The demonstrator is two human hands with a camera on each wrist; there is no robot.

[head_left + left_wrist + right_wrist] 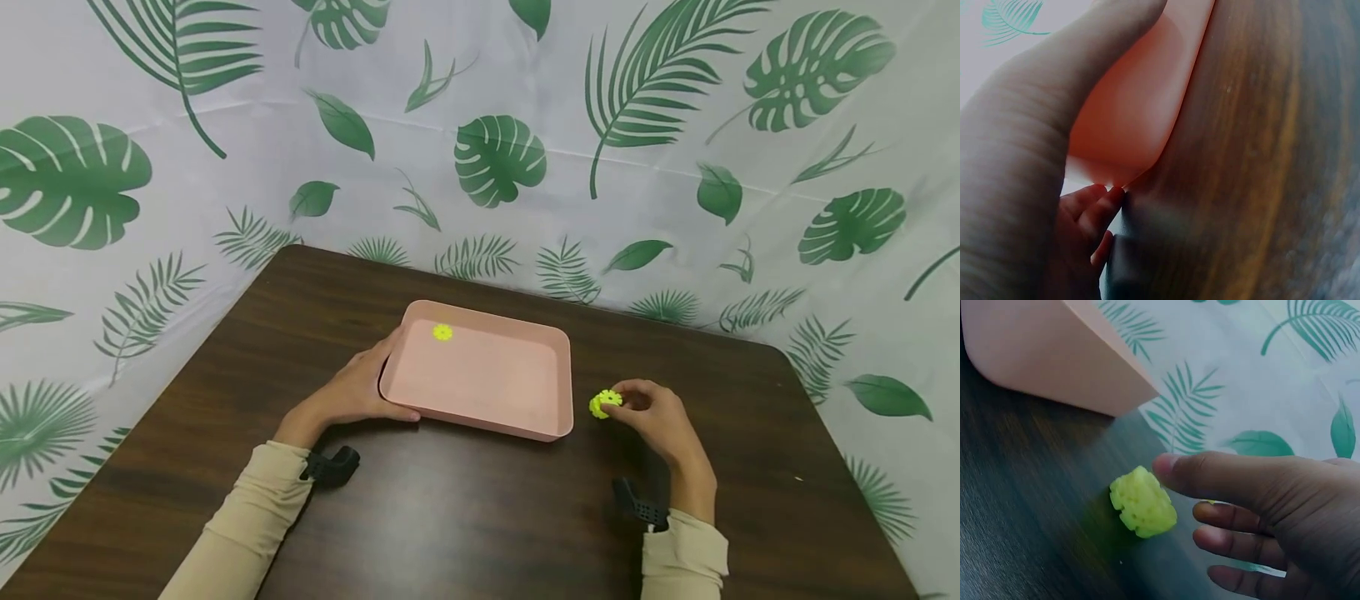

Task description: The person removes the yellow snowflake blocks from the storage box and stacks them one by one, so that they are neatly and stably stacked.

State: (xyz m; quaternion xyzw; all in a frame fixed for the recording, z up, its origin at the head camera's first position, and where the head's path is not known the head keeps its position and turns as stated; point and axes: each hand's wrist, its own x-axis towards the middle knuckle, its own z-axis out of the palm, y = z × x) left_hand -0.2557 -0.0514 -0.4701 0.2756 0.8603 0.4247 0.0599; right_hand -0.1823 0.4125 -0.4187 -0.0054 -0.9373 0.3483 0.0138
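Note:
A shallow pink tray (480,423) rests on the dark table, with one yellow flower-shaped disc (443,332) lying inside near its far left corner. My left hand (365,383) holds the tray's left end, thumb along the front side and fingers along the left side. In the left wrist view, fingertips (1110,197) touch the pink wall (1129,112). To the right of the tray, my right hand (656,414) pinches a short stack of yellow flower-shaped discs (606,403). The right wrist view shows the stack (1143,503) against the thumb tip, other fingers loosely bent.
The brown wooden table (420,517) runs back to a white cloth with green leaf prints (498,158). Black wrist mounts (333,467) sit on both forearms. The tray's right end (1085,375) stands just left of the right hand.

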